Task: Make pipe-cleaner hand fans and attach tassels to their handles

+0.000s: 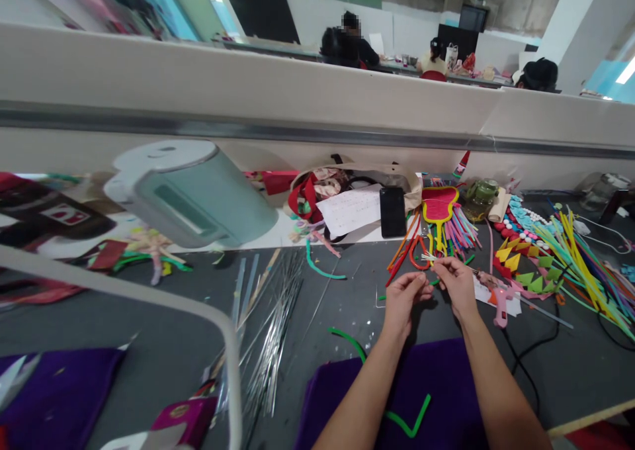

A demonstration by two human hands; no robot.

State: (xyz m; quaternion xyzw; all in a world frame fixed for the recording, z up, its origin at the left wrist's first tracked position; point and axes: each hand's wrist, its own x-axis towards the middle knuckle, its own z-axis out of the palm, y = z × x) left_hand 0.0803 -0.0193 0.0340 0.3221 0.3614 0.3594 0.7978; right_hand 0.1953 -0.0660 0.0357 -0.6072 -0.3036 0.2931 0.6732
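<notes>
Above the dark table, my left hand point(407, 296) and my right hand point(454, 283) are close together, thumbs and fingertips pinched. Something thin and pale shows at my right fingertips, too small to name. What my left fingers hold cannot be made out. Short green stems show beside and behind both hands. Under my forearms lies a purple cloth point(446, 370) with a bent green stem point(414, 430) on it. Another green stem point(347, 336) curves left of my left forearm. To the right of my right hand is a pink glue gun point(502, 302).
A phone point(392, 212) and papers lie behind my hands. Thin metal wires point(278, 337) and a mint-coloured bin point(213, 198) are to the left. A pale curved tube point(198, 308) crosses the lower left. Colourful stems point(580, 251) lie right. Several people sit beyond the partition point(278, 79).
</notes>
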